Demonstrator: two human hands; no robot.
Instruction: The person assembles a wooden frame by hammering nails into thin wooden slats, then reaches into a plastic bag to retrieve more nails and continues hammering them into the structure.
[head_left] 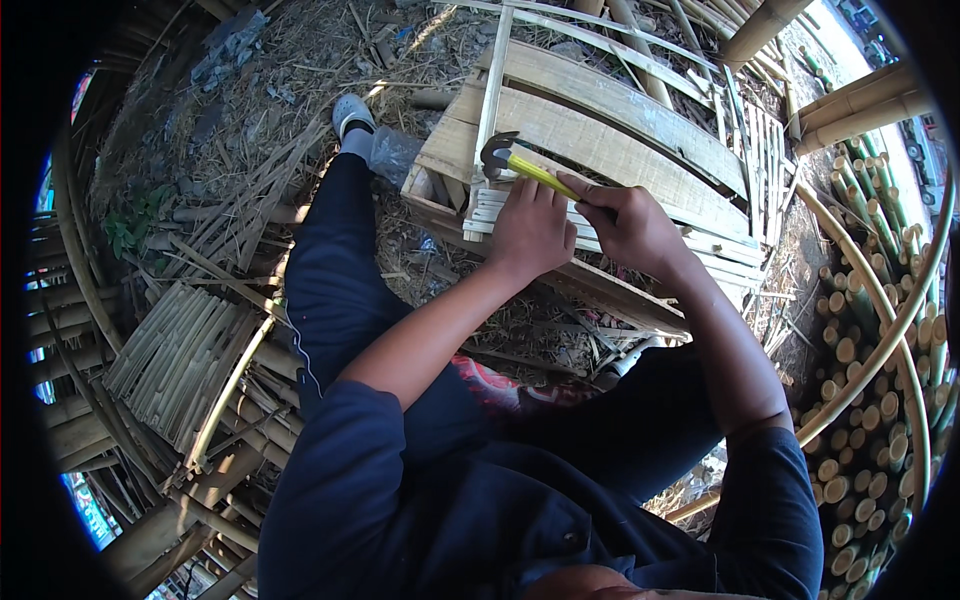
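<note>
My right hand (pixel 630 225) is wrapped round the yellow handle of a claw hammer (pixel 540 174). The dark hammer head lies over the left end of a row of pale bamboo slats (pixel 487 207). Close beside it, my left hand (pixel 532 228) presses down on these slats with its fingers together. The fingertips are partly behind the hammer handle, and I cannot see if they pinch something small. Under the slats is a low bench of wide wooden planks (pixel 600 130). A long upright strip (pixel 493 95) crosses the slats' left ends.
A finished-looking slatted bamboo panel (pixel 180 360) lies at the left. Stacked cut bamboo poles (pixel 865 420) fill the right, with bent canes (pixel 900 350) before them. Thick bamboo posts (pixel 765 30) stand at the far right. Scraps and a clear plastic bag (pixel 397 152) lie on the ground.
</note>
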